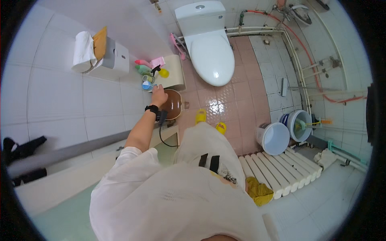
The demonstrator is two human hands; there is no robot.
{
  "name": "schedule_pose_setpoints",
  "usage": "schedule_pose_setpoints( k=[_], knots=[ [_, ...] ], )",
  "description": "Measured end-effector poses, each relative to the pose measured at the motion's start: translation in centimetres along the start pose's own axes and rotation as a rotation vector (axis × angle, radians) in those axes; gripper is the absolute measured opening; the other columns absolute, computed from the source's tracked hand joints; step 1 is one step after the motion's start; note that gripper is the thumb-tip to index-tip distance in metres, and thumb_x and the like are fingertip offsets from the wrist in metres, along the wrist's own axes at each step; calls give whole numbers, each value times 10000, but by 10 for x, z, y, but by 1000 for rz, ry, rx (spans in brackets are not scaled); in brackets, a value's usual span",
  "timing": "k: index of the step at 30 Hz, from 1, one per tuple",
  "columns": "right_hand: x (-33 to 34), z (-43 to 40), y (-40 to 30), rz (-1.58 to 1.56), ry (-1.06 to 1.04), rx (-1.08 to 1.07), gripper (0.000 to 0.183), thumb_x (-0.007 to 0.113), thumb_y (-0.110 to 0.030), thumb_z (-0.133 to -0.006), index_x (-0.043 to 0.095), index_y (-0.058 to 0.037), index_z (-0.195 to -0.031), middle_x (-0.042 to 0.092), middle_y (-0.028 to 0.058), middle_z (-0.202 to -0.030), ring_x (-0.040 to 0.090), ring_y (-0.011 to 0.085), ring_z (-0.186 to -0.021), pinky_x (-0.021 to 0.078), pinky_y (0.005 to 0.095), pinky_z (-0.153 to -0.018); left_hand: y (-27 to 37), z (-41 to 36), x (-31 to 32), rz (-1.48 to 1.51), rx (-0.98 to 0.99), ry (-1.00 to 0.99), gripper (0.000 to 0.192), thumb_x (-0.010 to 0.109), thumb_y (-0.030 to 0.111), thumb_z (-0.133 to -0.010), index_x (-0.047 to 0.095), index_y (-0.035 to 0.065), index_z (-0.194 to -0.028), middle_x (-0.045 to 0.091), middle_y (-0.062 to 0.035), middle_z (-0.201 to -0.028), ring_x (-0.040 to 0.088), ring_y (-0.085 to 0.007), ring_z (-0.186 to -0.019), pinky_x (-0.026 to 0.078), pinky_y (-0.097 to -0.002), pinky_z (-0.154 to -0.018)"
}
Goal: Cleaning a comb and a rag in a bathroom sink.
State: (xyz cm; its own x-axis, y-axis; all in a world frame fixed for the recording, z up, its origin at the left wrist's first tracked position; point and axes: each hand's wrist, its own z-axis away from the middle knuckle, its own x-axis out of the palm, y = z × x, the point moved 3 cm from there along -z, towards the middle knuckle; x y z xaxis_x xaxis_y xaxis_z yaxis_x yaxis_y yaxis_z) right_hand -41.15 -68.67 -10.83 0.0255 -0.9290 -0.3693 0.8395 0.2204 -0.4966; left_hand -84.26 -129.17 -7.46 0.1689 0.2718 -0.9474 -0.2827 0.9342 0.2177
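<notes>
My left hand (159, 95) reaches to the front edge of a cream cabinet (176, 70), its fingers at a blue-capped container (147, 85); whether they grip it cannot be told. Beside that container lies a roll of tape (148, 79). Behind it are a green bottle (143, 70), a pink bottle (143, 63), a pink packet (158, 62) and a yellow spray bottle (163, 73) with a black trigger head. Below my wrist is a brown bin (173, 104). A black watch is on the wrist, with a black plug and cable beside it. My right hand is out of view.
A white toilet (212, 57) stands ahead, with a pink brush (178, 46) beside it. White buckets (275, 138) and a white radiator (280, 171) with a mustard cloth (259, 191) are at the right. A paper dispenser (113, 61) hangs at the left. Yellow slippers (200, 116) are on the tiles.
</notes>
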Motion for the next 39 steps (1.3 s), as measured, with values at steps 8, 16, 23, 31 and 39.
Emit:
schedule_pose_setpoints(
  k=[8, 16, 23, 31, 39],
  knots=[
    [2, 4, -61, -30, -3, 117, 196, 507, -152, -874, 620, -28, -975, 652, 99, -909, 610, 198, -832, 482, 318, -798, -71, -103, 29, -126, -256, -119, 490, 650, 187, -737, 456, 17, -1153, 405, -217, -1213, 412, -386, -1150, 445, -512, -890],
    [-35, 19, -105, -594, -303, 129, 162, 539, -89, -864, 589, -16, -1000, 639, 91, -921, 605, 196, -847, 486, 333, -829, -103, -215, 48, -156, -198, -28, 480, 542, 181, -801, 441, 46, -1249, 457, -152, -1269, 384, -332, -1235, 364, -601, -933],
    [-25, 44, -168, -704, 30, 275, 158, 538, -94, -878, 630, -24, -985, 654, 78, -880, 619, 187, -753, 496, 263, -646, -146, -254, 109, -11, -323, -440, 385, 522, 181, -836, 466, 82, -1204, 512, -157, -1253, 510, -367, -1145, 324, -652, -937],
    [10, 49, -294, 504, 30, -159, 189, 541, -74, -869, 594, -3, -1036, 648, 105, -850, 632, 192, -785, 502, 302, -676, -107, -219, 119, -272, -108, -167, 212, 440, 126, -898, 568, 24, -1032, 546, -194, -1079, 601, -348, -902, 476, -458, -761],
    [22, 34, -369, 430, 144, -364, 219, 507, -63, -868, 570, 7, -1066, 652, 150, -919, 640, 225, -818, 502, 320, -714, 42, -123, 58, -451, 633, -261, 343, 528, 108, -815, 531, 47, -1152, 614, -104, -916, 587, -292, -947, 248, -639, -1015]
  ],
)
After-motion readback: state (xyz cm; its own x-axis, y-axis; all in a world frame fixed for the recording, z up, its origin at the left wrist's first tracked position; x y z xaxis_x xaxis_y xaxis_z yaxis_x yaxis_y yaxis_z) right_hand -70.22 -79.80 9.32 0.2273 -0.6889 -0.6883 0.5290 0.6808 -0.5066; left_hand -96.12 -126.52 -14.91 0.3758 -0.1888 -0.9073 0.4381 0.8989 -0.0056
